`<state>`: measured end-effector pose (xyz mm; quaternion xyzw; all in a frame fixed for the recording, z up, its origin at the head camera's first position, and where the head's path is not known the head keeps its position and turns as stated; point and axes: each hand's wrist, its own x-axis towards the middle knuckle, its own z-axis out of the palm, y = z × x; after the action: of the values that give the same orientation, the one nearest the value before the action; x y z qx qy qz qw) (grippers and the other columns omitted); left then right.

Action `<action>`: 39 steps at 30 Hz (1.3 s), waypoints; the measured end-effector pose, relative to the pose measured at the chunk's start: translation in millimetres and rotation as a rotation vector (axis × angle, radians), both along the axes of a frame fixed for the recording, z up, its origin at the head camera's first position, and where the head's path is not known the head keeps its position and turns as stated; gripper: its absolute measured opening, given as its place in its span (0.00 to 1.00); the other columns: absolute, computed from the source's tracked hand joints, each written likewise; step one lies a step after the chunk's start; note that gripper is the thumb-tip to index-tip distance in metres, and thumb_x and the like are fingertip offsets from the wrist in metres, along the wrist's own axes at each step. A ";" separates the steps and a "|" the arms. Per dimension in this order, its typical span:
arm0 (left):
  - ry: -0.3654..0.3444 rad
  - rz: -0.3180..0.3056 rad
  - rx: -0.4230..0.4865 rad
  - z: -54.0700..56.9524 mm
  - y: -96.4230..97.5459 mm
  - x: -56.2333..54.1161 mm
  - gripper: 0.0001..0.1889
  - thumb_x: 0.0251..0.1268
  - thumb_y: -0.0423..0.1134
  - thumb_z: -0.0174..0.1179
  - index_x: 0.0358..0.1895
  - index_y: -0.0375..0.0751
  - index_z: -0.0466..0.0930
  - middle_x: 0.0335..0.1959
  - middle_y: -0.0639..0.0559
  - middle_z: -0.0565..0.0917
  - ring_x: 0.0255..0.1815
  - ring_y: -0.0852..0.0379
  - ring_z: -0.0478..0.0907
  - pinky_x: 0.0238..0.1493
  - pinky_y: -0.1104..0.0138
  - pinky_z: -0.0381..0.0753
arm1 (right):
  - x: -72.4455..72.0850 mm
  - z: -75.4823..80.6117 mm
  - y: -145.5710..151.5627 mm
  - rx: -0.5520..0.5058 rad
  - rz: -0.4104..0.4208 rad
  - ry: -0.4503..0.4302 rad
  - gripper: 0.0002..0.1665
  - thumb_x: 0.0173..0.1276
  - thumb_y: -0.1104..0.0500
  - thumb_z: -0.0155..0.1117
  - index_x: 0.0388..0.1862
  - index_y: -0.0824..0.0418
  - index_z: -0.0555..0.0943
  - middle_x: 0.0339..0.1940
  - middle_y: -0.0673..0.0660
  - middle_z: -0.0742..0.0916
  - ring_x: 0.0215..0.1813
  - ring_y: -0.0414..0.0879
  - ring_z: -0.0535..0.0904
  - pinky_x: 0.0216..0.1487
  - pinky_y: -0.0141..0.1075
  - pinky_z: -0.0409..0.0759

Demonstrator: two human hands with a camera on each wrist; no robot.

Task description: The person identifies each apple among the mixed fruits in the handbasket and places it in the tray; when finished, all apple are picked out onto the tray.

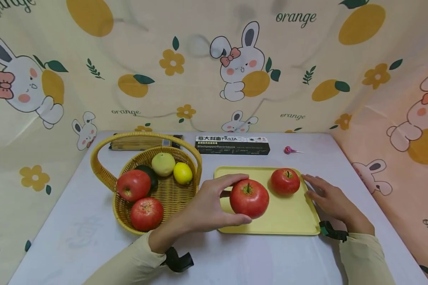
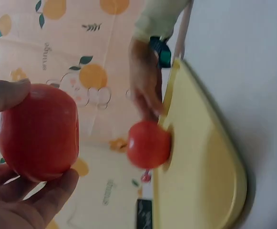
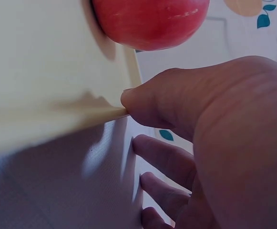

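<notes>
A red apple (image 1: 249,201) with its stem upward is held in my left hand (image 1: 208,208), thumb and fingers curled round its sides, above a yellow tray (image 1: 285,221). In the left wrist view the held apple (image 2: 39,131) appears clear of the tray (image 2: 200,167). Another red apple (image 1: 285,184) rests at the tray's far right. My right hand (image 1: 331,202) is at the tray's right edge. Seen from the right wrist, the thumb (image 3: 152,98) touches the tray's rim, while the relaxed fingers (image 3: 164,157) lie outside it.
Left of the tray stands a wicker basket (image 1: 174,198) with a tall handle, holding red apples (image 1: 147,213), a lemon (image 1: 183,173), a pale green fruit (image 1: 163,164) and a dark green one (image 1: 150,176). Behind are a pasta box (image 1: 232,145), a long brown pack (image 1: 139,143) and a lollipop (image 1: 289,150).
</notes>
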<state>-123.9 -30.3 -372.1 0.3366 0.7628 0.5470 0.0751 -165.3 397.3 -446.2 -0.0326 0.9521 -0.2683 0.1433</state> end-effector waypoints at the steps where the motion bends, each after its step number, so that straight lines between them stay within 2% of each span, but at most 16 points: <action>1: -0.013 -0.004 0.002 -1.5 5.4 -0.6 0.44 0.58 0.43 0.84 0.79 0.46 0.74 0.74 0.55 0.82 0.69 0.60 0.80 0.62 0.70 0.87 | -0.3 -0.1 0.1 -0.002 0.001 0.000 0.45 0.85 0.44 0.62 0.91 0.54 0.58 0.88 0.75 0.61 0.87 0.81 0.48 0.71 0.83 0.61; 8: -0.070 -0.030 -0.006 -17.2 40.8 -5.3 0.44 0.59 0.45 0.83 0.79 0.47 0.74 0.73 0.56 0.82 0.68 0.64 0.79 0.61 0.73 0.86 | -0.9 1.0 1.7 0.005 -0.001 -0.016 0.45 0.85 0.43 0.62 0.91 0.54 0.58 0.88 0.75 0.60 0.87 0.81 0.48 0.70 0.83 0.63; 14: -0.123 -0.063 -0.001 -34.0 68.7 -7.2 0.43 0.60 0.44 0.83 0.79 0.44 0.74 0.70 0.57 0.84 0.66 0.68 0.79 0.59 0.74 0.85 | -1.9 1.2 0.5 -0.005 -0.007 -0.026 0.45 0.85 0.42 0.62 0.92 0.53 0.58 0.88 0.75 0.60 0.87 0.81 0.49 0.70 0.81 0.66; 24: -0.215 -0.046 -0.087 -56.5 108.0 -12.6 0.42 0.59 0.46 0.84 0.77 0.48 0.76 0.62 0.61 0.85 0.58 0.70 0.79 0.51 0.77 0.85 | -0.4 0.5 2.1 -0.015 0.003 -0.020 0.46 0.84 0.42 0.62 0.92 0.54 0.57 0.88 0.76 0.61 0.86 0.83 0.51 0.67 0.79 0.70; 28: -0.200 -0.038 -0.128 -64.8 120.3 -15.2 0.41 0.58 0.46 0.84 0.76 0.51 0.77 0.60 0.63 0.85 0.59 0.71 0.78 0.51 0.77 0.84 | -1.7 0.3 3.1 -0.013 0.008 -0.011 0.46 0.84 0.42 0.62 0.92 0.53 0.57 0.88 0.76 0.61 0.85 0.83 0.53 0.66 0.80 0.71; 33: -0.163 -0.020 -0.158 -72.7 134.0 -15.9 0.41 0.58 0.46 0.84 0.75 0.48 0.77 0.61 0.62 0.86 0.59 0.71 0.78 0.54 0.77 0.84 | -2.2 -0.2 3.8 -0.019 0.013 -0.009 0.45 0.85 0.42 0.61 0.91 0.54 0.58 0.88 0.76 0.62 0.84 0.84 0.54 0.66 0.80 0.70; 39: -0.178 0.014 -0.195 -75.9 146.1 -13.7 0.42 0.58 0.44 0.84 0.76 0.50 0.75 0.63 0.62 0.83 0.64 0.68 0.76 0.54 0.76 0.84 | 0.0 -0.4 4.5 -0.034 0.017 -0.001 0.46 0.84 0.42 0.62 0.91 0.55 0.58 0.88 0.75 0.62 0.84 0.84 0.55 0.66 0.79 0.72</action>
<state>-137.6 115.8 -448.0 0.2722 0.8049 0.4987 0.1710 -165.3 401.8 -446.6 -0.0430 0.9470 -0.2831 0.1454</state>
